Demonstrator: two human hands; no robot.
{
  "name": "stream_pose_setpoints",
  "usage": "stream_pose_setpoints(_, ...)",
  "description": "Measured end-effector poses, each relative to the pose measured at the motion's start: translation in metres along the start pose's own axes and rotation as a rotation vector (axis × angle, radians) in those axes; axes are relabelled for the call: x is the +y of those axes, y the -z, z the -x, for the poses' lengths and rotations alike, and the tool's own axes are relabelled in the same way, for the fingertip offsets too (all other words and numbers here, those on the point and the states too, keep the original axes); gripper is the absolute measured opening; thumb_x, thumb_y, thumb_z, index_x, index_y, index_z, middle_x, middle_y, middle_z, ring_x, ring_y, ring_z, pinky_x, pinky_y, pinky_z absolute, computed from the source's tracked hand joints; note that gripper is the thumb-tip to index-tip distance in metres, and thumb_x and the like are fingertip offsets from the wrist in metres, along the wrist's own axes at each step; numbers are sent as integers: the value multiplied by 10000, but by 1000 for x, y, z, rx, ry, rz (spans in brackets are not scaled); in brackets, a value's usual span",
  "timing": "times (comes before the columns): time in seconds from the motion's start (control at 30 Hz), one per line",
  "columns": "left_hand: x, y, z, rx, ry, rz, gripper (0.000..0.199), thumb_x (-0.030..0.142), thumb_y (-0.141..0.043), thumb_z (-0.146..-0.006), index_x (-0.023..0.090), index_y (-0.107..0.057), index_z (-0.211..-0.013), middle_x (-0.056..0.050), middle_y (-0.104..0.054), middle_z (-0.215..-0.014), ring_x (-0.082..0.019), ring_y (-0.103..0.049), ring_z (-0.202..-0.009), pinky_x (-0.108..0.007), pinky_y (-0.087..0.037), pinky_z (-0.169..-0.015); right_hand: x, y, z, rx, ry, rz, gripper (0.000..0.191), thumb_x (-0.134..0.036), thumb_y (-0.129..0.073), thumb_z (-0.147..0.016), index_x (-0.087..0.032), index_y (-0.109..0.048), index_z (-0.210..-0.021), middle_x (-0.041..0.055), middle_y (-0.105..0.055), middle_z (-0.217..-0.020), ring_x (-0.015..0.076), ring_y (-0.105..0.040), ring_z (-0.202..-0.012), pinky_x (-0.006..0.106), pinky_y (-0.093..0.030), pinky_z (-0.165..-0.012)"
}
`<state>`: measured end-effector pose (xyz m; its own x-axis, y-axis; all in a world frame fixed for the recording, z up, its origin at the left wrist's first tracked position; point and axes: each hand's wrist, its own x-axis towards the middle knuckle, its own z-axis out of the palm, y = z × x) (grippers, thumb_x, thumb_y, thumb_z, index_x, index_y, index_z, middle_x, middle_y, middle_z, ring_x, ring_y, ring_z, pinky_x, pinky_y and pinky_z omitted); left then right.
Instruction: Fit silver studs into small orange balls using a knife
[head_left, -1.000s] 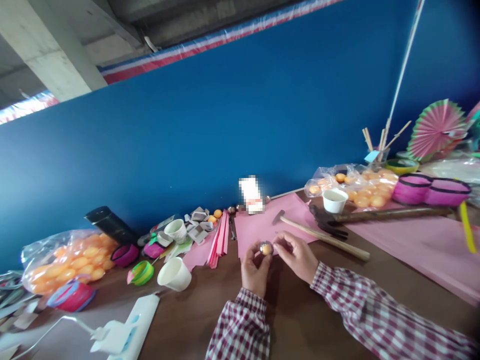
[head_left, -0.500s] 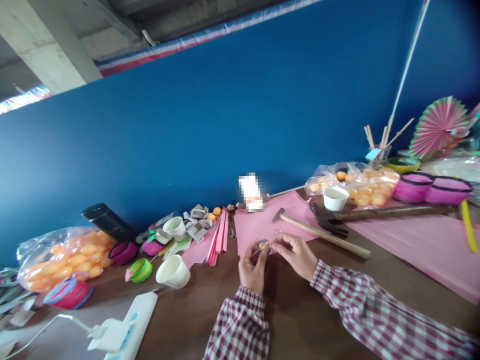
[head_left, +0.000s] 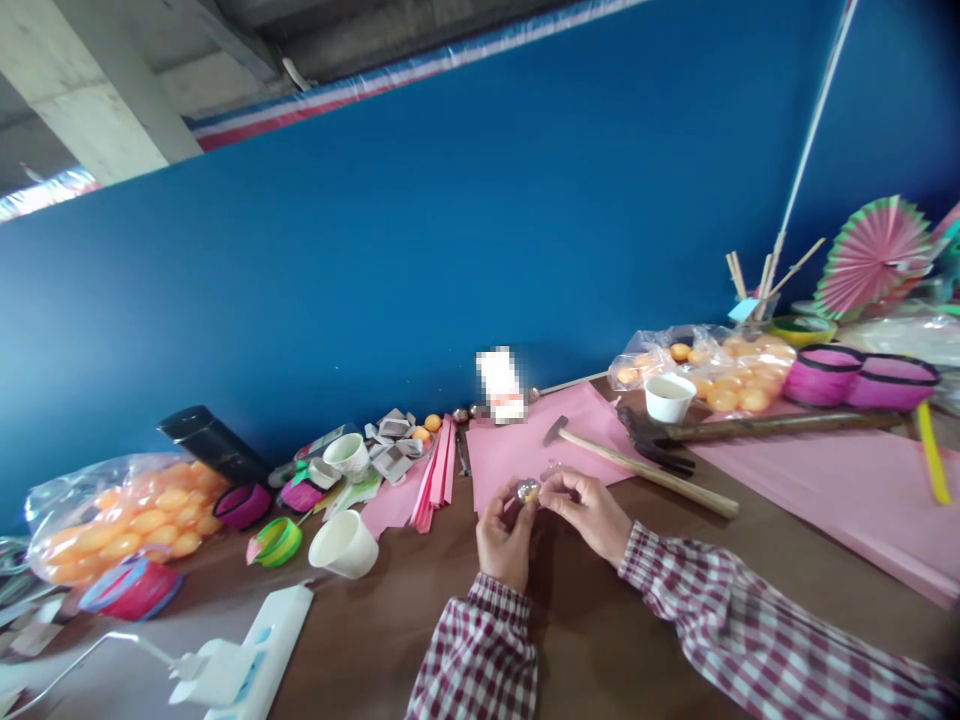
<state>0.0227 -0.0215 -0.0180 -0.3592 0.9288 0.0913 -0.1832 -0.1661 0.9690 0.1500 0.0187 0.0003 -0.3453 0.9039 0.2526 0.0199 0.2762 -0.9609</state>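
My left hand (head_left: 504,542) pinches a small ball (head_left: 527,490) between thumb and fingers. Silvery, shiny pieces cover much of the ball, with some orange-yellow showing at its lower side. Thumb and index finger of my right hand (head_left: 594,515) are pressed together at the ball's right side; whatever lies between them is too small to make out. Just beyond the fingers, tiny glittering bits (head_left: 553,467) lie on the pink paper (head_left: 506,450). A hammer (head_left: 645,465) with a wooden handle rests on that paper and the table, behind my right hand.
Bags of orange balls (head_left: 146,520) stand at left and right. White cups (head_left: 343,545), a green-yellow tape roll (head_left: 279,542), a power strip (head_left: 262,650) and folded pink paper strips (head_left: 435,475) sit to the left. A larger claw-headed tool (head_left: 780,427) lies right. A blue wall (head_left: 450,250) closes the back.
My right fingertips have moved slightly left, in against the ball. The ball has turned a little in my left fingers, showing more silver. The view has shifted very slightly.
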Motion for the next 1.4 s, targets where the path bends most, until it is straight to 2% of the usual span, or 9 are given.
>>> stream_pose_setpoints(0.2, 4, -2, 2, -19, 1, 33, 389, 219, -658, -647, 137, -560, -1014, -96, -641, -997, -198, -598, -926, -323, -470, -826, 0, 0, 0, -15, -26, -1, 193, -345, -553, -724, -155, -585, -702, 38, -613, -820, 158, -556, -822, 262, -434, -728)
stream_pose_setpoints(0.53, 4, 0, 1, -26, -46, -42, 375, 221, -644, -656, 134, -561, -1011, -99, -634, -1010, -207, -595, -935, -335, -464, -839, -1, -1, 0, -27, -48, -16, 182, -331, -552, -721, -155, -584, -689, 26, -609, -776, 139, -555, -728, 262, -432, -695)
stream_pose_setpoints(0.87, 6, -1, 1, -16, -35, -37, 379, 209, -650, -643, 136, -560, -1004, -90, -649, -978, -202, -599, -928, -318, -470, -827, 0, 0, -1, -58, -68, -49, 187, -331, -566, -709, -148, -569, -669, 50, -600, -913, 148, -564, -770, 266, -434, -723)
stream_pose_setpoints(1.07, 4, 0, 1, -9, -39, -42, 385, 222, -661, -629, 134, -568, -992, -103, -638, -1005, -213, -599, -929, -336, -463, -840, -1, 0, -2, -63, -64, -42, 189, -334, -564, -713, -150, -564, -671, 42, -604, -872, 144, -560, -747, 266, -435, -712)
stream_pose_setpoints(1.17, 2, -1, 0, -12, -44, -42, 380, 226, -655, -637, 134, -564, -994, -108, -627, -1027, -219, -592, -944, -341, -459, -848, 0, 0, -2, -57, -56, -34, 185, -326, -566, -714, -146, -571, -671, 51, -600, -921, 145, -564, -765, 259, -435, -712)
stream_pose_setpoints(1.3, 2, -4, 1, 58, -64, -42, 387, 244, -673, -608, 134, -577, -967, -99, -645, -982, -222, -605, -914, -329, -481, -810, 1, 0, -1, -61, -45, -17, 176, -312, -567, -717, -141, -581, -676, 58, -592, -962, 149, -568, -785, 262, -434, -726)
stream_pose_setpoints(1.4, 6, -5, 1, 43, -56, -54, 398, 238, -678, -595, 136, -582, -968, -97, -649, -975, -225, -604, -919, -332, -484, -809, 0, 0, -2, -62, -54, -11, 189, -323, -575, -713, -137, -586, -681, 64, -594, -959, 158, -569, -798, 273, -431, -741)
